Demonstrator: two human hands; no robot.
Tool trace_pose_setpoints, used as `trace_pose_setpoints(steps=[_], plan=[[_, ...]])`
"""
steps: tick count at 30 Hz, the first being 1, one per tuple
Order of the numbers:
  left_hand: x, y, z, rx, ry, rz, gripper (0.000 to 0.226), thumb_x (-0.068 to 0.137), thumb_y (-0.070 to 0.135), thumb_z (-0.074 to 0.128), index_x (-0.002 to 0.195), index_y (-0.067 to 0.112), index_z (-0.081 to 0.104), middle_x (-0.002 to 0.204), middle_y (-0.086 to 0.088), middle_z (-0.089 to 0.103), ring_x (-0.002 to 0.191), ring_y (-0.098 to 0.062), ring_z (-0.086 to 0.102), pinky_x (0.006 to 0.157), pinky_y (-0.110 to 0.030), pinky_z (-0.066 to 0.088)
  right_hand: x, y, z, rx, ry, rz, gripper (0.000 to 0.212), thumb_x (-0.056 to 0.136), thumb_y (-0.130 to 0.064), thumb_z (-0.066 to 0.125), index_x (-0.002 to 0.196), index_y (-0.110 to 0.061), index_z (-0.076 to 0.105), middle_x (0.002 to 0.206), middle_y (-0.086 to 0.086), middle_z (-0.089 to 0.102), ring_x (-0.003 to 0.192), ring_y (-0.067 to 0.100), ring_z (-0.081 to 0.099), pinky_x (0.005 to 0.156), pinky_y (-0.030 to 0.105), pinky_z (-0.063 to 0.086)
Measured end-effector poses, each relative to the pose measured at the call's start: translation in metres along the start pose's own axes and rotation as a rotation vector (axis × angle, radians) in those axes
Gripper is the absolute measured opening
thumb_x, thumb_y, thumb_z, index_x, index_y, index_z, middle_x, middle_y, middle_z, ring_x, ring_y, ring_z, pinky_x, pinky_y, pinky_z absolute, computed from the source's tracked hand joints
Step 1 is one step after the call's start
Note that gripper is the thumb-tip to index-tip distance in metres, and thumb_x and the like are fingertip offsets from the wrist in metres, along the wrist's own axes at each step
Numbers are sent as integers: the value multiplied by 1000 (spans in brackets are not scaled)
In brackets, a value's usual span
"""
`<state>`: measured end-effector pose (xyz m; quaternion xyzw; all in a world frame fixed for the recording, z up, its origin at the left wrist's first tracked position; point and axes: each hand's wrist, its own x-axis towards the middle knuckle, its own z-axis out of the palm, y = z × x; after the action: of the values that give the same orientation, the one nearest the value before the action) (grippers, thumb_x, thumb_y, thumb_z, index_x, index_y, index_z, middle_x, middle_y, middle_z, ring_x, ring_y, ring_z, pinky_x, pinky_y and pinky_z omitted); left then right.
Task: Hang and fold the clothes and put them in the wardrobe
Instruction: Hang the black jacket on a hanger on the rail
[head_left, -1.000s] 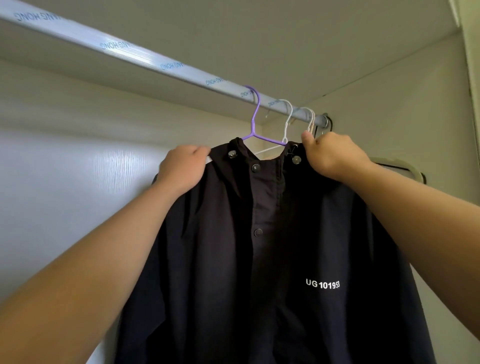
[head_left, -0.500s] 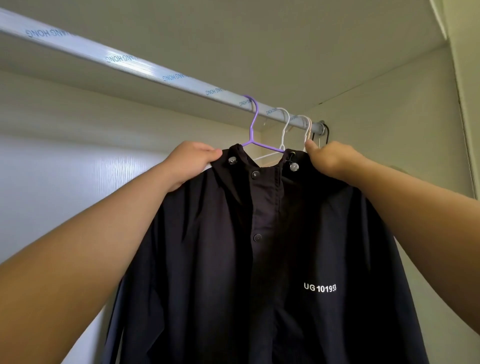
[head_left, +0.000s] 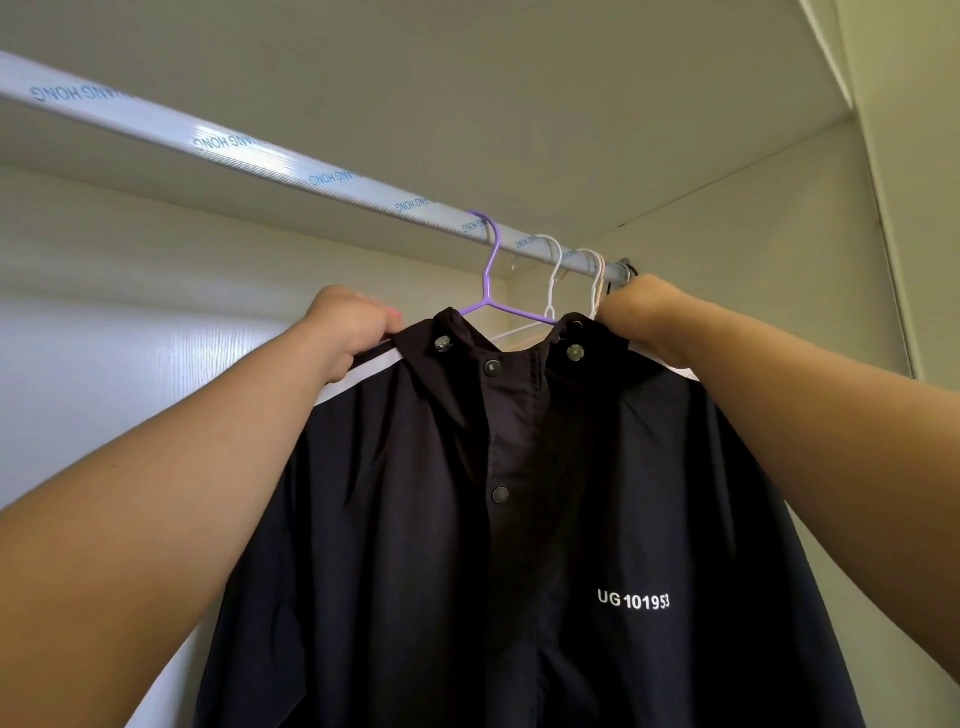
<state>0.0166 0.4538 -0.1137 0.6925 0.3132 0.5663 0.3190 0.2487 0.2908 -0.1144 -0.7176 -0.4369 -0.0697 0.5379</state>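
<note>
Two hands held a dark jacket (head_left: 415, 519) by its shoulders, just under the wardrobe rail (head_left: 260, 156). Much was hidden. The arms of the purple hanger (head_left: 491, 270) vanished into the collar, so only its hook and neck showed. The jacket's hem and sleeves ran off the frame at 6 o'clock. The right hand (head_left: 641, 317) showed only its back, with its fingers tucked out of sight against the cloth. Two white hangers (head_left: 553, 280) behind the collar were mostly covered, and whether they carried anything could not be told.

The left hand (head_left: 348, 332) was clenched over the shoulder seam at 10 o'clock from the collar, fingertips curled across the top edge by a white stripe. The right hand was balled on the shoulder at 2 o'clock from the collar. The jacket hung between and below both grips, its snap front facing the camera and white lettering at 4 o'clock.

The purple hook sat on the rail at 12 o'clock from the collar. The side wall (head_left: 753, 260) stood close at 3 o'clock, just beyond the rail's end. Towards 9 o'clock the rail ran bare along the back panel (head_left: 130, 364).
</note>
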Motion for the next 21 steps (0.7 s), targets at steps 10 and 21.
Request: trace_pose_setpoints(steps=[10, 21], plan=[[-6, 16, 11, 272, 70, 224, 18, 84, 22, 60, 82, 14, 76, 79, 1, 72, 79, -24, 61, 69, -29, 47, 5, -6, -1, 14, -17, -3, 11, 97, -25, 44, 100, -16, 50, 91, 4, 51, 76, 21, 47, 64, 29, 40], [-2, 47, 15, 491, -292, 74, 19, 86, 31, 68, 74, 17, 61, 66, 3, 50, 52, -13, 36, 54, -25, 32, -1, -22, 14, -114, -240, -4, 19, 96, -26, 51, 83, -13, 55, 83, 6, 59, 76, 22, 58, 71, 30, 46]])
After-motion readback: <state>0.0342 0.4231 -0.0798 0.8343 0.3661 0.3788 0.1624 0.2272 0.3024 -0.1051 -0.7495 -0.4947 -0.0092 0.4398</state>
